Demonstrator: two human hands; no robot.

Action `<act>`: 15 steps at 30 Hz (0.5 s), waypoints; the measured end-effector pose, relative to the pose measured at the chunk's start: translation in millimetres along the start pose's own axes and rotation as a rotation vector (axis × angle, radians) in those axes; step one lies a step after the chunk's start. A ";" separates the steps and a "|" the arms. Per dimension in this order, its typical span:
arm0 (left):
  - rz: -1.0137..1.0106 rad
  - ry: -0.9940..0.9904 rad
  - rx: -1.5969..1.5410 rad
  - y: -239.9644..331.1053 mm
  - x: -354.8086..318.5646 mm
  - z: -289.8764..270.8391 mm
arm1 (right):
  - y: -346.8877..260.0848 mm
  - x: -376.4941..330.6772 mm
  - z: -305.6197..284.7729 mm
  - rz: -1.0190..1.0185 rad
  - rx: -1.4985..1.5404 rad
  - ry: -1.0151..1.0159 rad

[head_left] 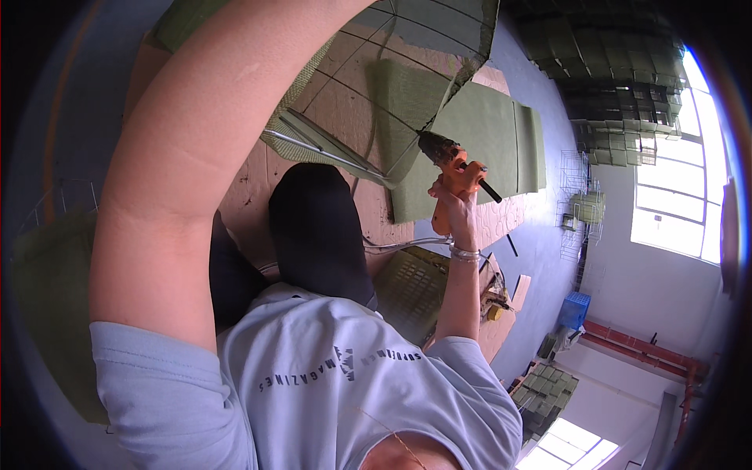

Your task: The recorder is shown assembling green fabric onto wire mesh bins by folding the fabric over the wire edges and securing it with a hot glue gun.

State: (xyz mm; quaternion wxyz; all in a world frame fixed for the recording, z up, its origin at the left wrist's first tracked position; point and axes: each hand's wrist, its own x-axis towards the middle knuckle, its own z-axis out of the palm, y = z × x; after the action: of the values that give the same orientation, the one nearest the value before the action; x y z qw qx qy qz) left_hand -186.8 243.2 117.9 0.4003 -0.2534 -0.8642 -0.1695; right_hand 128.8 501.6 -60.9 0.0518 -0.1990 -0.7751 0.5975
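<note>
My right hand (460,205) grips an orange glue gun (462,174) with a dark glue stick (490,191) jutting from its back. The gun's dark, crusted nozzle (435,147) meets or nearly meets the corner of a wire frame (325,76) with green woven fabric on it. Further green fabric (482,129) lies beneath and beside the gun. My left arm (168,157) reaches up across the view and leaves at the top edge, so the left hand is out of sight. Metal legs or rods (313,147) show under the frame, close to my knee.
Cardboard (251,180) covers the floor around my legs. An olive plastic crate (407,286) stands by my right forearm. A loose dark stick (512,245) lies beyond it. Stacked green baskets (611,78) and wire frames (576,192) line the far right, near a blue crate (575,310).
</note>
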 end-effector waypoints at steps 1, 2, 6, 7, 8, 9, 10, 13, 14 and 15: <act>-0.001 0.000 0.001 1.8 -0.6 -1.4 | -1.6 -0.1 0.9 -0.001 0.000 -0.001; 0.003 -0.020 0.016 3.8 -1.0 -2.7 | -3.3 -0.3 2.5 -0.003 -0.009 -0.012; 0.026 0.011 0.022 4.7 -1.0 -0.1 | -1.5 1.4 1.9 0.012 -0.050 -0.007; 0.025 0.010 0.023 4.5 -1.3 0.8 | -1.6 1.5 2.5 0.013 -0.050 -0.008; 0.019 0.013 0.028 4.3 -1.5 1.8 | -2.0 0.8 3.0 0.016 -0.031 -0.006; 0.013 0.016 0.033 3.8 -1.7 2.9 | -2.6 0.0 3.4 0.018 -0.013 -0.003; 0.014 0.015 0.032 3.8 -1.6 1.9 | -3.7 -1.1 3.2 0.020 -0.013 -0.003; 0.018 -0.051 0.022 2.0 -0.5 0.5 | -6.2 -5.2 1.0 0.049 -0.061 0.010; 0.019 -0.045 0.035 0.9 0.0 0.8 | -6.1 -6.3 0.5 0.045 -0.058 0.013; 0.021 -0.038 0.047 -0.1 0.7 1.0 | -5.6 -6.9 0.1 0.040 -0.055 0.016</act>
State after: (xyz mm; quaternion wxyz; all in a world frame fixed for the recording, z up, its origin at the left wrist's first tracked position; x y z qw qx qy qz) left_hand -187.8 243.9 117.7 0.3912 -0.2563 -0.8727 -0.1400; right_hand 133.7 497.8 -54.5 0.0404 -0.2205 -0.7868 0.5751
